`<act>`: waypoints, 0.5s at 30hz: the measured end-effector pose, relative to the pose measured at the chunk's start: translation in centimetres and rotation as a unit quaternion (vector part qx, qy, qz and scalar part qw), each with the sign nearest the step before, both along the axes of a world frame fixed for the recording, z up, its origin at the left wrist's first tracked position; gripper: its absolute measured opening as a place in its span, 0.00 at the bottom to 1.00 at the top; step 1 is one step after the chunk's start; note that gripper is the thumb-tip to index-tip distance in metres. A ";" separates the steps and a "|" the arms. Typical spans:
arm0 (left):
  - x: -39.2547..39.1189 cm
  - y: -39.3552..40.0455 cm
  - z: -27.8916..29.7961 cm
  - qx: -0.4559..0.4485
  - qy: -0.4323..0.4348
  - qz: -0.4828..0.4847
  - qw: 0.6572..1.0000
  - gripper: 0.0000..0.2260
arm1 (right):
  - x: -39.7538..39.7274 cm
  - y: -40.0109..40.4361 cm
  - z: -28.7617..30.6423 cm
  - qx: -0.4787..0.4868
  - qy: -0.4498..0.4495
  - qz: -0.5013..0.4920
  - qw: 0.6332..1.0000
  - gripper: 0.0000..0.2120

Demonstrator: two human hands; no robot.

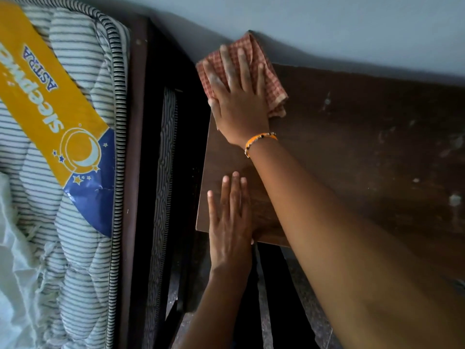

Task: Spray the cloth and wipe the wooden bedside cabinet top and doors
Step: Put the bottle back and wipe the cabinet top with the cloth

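The dark brown wooden cabinet top (364,137) fills the right half of the view, dusty with pale specks toward the right. A red-and-white checked cloth (273,83) lies at its far left corner by the wall. My right hand (239,96), an orange bracelet on its wrist, presses flat on the cloth with fingers spread. My left hand (230,222) rests palm down on the top's near left corner, holding nothing. No spray bottle is visible. The cabinet doors are out of sight.
A striped mattress (83,102) with a yellow and blue label stands on the left in a dark bed frame (134,147). A narrow dark gap separates bed and cabinet. A pale wall (327,26) runs behind the cabinet. Speckled floor (297,285) shows below.
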State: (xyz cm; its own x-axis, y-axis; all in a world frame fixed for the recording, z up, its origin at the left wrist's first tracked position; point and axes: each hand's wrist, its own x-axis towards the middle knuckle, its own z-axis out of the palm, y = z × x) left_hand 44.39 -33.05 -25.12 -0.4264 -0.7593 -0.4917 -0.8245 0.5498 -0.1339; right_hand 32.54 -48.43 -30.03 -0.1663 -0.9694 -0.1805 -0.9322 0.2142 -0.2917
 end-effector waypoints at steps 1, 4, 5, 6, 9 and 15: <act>-0.2 0.0 0.0 0.000 0.000 -0.003 1.000 0.43 | -0.2 -0.4 0.0 -0.002 -0.005 0.000 1.000 0.27; -0.5 0.4 0.0 0.011 0.008 -0.020 1.000 0.42 | -1.1 0.0 -0.1 -0.013 -0.014 0.014 1.000 0.27; -0.4 0.5 0.1 0.018 0.009 -0.024 1.000 0.42 | -1.5 0.5 -0.2 -0.017 -0.013 0.019 1.000 0.26; -0.5 0.5 0.2 0.022 0.005 -0.025 0.999 0.42 | -2.1 1.1 -0.2 -0.020 -0.011 0.015 1.000 0.26; -0.7 0.3 0.3 0.020 -0.013 -0.022 0.999 0.43 | -5.2 4.3 -0.2 -0.023 0.005 -0.040 0.999 0.26; -1.1 -0.2 0.9 0.046 -0.023 -0.033 0.998 0.52 | -13.0 12.3 -0.3 0.012 0.058 -0.211 0.976 0.26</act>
